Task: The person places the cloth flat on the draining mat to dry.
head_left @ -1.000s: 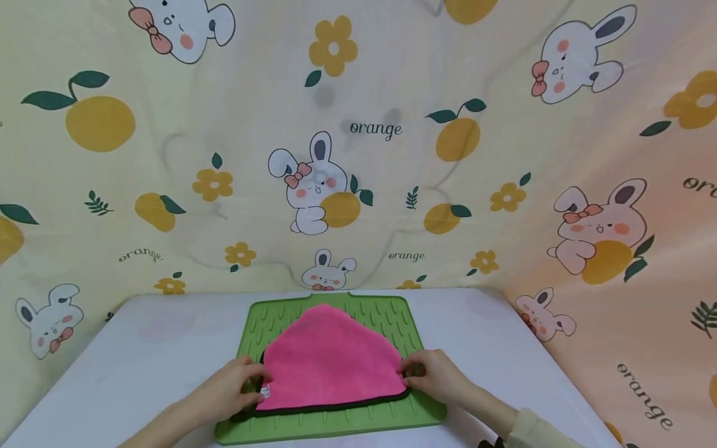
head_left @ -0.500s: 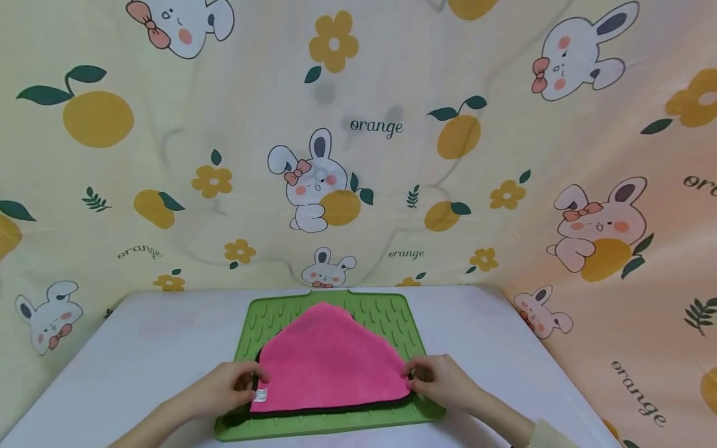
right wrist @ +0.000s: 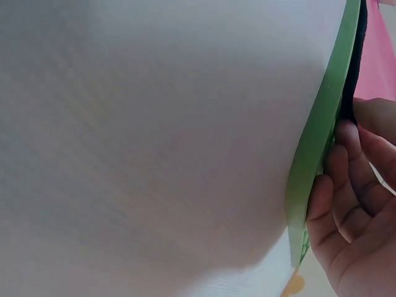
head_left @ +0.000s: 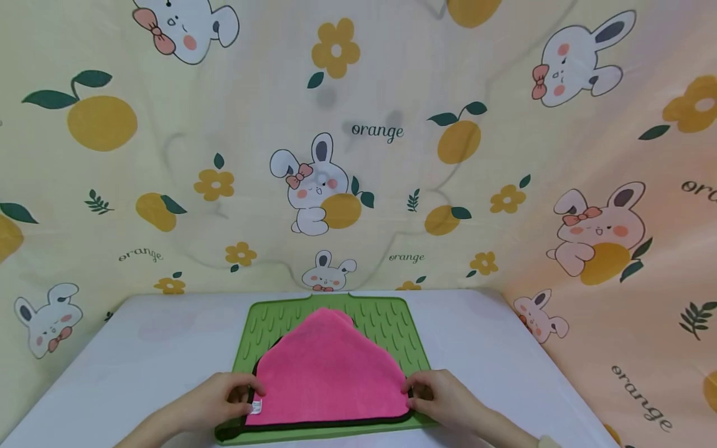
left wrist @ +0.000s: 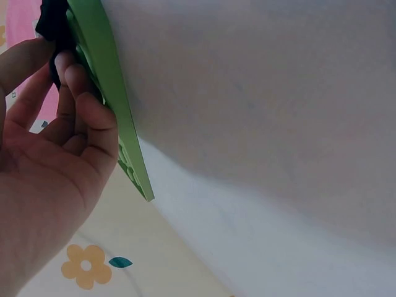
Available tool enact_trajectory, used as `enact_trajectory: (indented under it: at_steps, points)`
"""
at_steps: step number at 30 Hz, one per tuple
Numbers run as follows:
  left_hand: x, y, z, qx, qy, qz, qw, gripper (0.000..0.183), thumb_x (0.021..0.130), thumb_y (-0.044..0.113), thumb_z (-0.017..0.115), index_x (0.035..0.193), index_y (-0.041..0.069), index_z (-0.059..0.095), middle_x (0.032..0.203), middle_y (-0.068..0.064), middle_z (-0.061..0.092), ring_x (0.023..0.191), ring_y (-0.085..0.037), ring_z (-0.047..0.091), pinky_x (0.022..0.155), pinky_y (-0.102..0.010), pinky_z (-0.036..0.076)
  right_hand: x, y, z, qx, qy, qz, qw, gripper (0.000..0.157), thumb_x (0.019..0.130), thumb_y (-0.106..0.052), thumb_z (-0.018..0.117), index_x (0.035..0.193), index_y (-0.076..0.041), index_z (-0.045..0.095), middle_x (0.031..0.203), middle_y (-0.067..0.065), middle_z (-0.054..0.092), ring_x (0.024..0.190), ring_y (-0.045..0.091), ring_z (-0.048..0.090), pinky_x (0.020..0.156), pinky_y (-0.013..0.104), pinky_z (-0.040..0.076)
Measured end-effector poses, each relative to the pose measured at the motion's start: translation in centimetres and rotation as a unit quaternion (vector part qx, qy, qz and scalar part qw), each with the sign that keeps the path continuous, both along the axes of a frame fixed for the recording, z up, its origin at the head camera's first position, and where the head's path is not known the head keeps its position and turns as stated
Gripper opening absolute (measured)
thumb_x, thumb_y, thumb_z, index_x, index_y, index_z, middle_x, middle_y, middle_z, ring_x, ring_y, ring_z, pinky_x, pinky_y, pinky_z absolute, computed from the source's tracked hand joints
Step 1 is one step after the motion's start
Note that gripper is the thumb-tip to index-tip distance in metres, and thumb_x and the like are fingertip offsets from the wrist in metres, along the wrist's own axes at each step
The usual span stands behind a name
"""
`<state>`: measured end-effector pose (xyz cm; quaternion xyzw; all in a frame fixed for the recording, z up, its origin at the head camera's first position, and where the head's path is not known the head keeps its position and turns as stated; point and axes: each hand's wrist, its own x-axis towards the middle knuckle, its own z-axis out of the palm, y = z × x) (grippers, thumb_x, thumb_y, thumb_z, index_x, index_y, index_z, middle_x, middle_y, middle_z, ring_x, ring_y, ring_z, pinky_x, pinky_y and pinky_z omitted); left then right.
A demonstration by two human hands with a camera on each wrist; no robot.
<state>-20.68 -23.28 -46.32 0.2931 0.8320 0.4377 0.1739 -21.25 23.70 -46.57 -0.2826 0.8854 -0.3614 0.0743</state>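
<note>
A pink cloth (head_left: pixel 330 373) with black edging lies over a green ridged mat (head_left: pixel 263 320). Its far side narrows to a rounded peak, where a second pink fold shows behind. My left hand (head_left: pixel 218 401) pinches the cloth's left edge beside a small white tag (head_left: pixel 256 407). On the opposite side, my right hand (head_left: pixel 442 395) pinches the right edge between thumb and fingers. In the left wrist view, black edging (left wrist: pixel 52 21) sits at the fingertips, close by the mat's rim (left wrist: pixel 120 93). The right wrist view has thumb and forefinger on the black edging (right wrist: pixel 354 74).
The mat lies on a white table (head_left: pixel 168 354), which extends to both sides of it. A cream curtain (head_left: pixel 381 186) printed with rabbits and oranges hangs behind the table and along its right side.
Both hands have drawn the cloth toward the mat's near edge, the left hand also shifting slightly left. A fold at the cloth's far peak shows more now.
</note>
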Motion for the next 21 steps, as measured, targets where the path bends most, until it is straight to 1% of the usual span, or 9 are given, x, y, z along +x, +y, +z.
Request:
enact_trajectory:
  at_steps: [3,6,8,10,13,18,21]
  points:
    - [-0.1,-0.1,0.0,-0.003,0.016,-0.001,0.9999,0.020,0.096,0.006,0.071,0.116,0.003,0.071,0.084,0.006,0.057,0.073,-0.002,0.050,0.061,-0.022,0.045,-0.1,0.1,0.1,0.001,0.008,0.008,1.000,0.010,0.094,-0.017,0.079,0.104,-0.015,0.076,0.080,-0.015,0.063,0.069,-0.003,0.053,0.061,0.021,0.049]
    - [-0.2,-0.2,0.2,-0.008,0.058,0.008,0.9983,0.019,0.096,0.007,0.072,0.114,0.004,0.073,0.090,0.002,0.056,0.077,-0.003,0.048,0.062,-0.023,0.045,-0.4,0.0,0.7,0.001,0.039,0.013,0.999,0.010,0.094,-0.016,0.079,0.103,-0.013,0.077,0.083,-0.015,0.063,0.071,-0.002,0.055,0.062,0.021,0.051]
    - [-0.4,-0.2,0.4,-0.014,0.083,0.027,0.9961,0.018,0.096,0.010,0.074,0.113,0.006,0.074,0.094,0.000,0.055,0.080,-0.003,0.049,0.065,-0.024,0.046,-0.8,-0.1,1.3,-0.002,0.065,0.009,0.998,0.009,0.094,-0.015,0.078,0.102,-0.013,0.077,0.086,-0.014,0.063,0.073,0.000,0.055,0.061,0.021,0.051]
    - [-0.7,0.1,0.7,-0.018,0.099,0.049,0.9937,0.016,0.096,0.011,0.074,0.111,0.007,0.074,0.096,-0.002,0.056,0.082,-0.004,0.050,0.065,-0.024,0.048,-1.2,-0.5,1.8,-0.008,0.086,0.001,0.996,0.009,0.094,-0.013,0.078,0.103,-0.012,0.077,0.088,-0.012,0.063,0.075,0.002,0.057,0.061,0.022,0.052]
    - [-1.3,0.9,1.2,-0.022,0.109,0.085,0.9902,0.015,0.096,0.012,0.074,0.111,0.008,0.073,0.101,-0.004,0.059,0.084,-0.006,0.054,0.066,-0.025,0.050,-2.1,-1.3,2.5,-0.023,0.102,-0.013,0.994,0.009,0.094,-0.011,0.076,0.104,-0.011,0.077,0.094,-0.006,0.065,0.079,0.005,0.060,0.062,0.023,0.053]
    - [-2.9,2.7,1.9,-0.018,0.144,0.138,0.9798,0.014,0.097,0.007,0.070,0.111,0.006,0.070,0.105,-0.004,0.064,0.086,-0.011,0.058,0.068,-0.025,0.053,-4.0,-3.2,2.8,-0.038,0.111,-0.036,0.992,0.012,0.095,-0.009,0.075,0.106,-0.010,0.077,0.101,0.003,0.068,0.084,0.008,0.062,0.064,0.025,0.054]
    - [-3.9,3.7,2.3,-0.013,0.158,0.167,0.9732,0.015,0.097,0.003,0.068,0.111,0.006,0.070,0.105,-0.004,0.065,0.089,-0.014,0.059,0.070,-0.026,0.054,-5.3,-4.7,2.8,-0.041,0.105,-0.051,0.992,0.014,0.095,-0.007,0.074,0.108,-0.011,0.077,0.104,0.004,0.068,0.087,0.009,0.062,0.066,0.025,0.054]
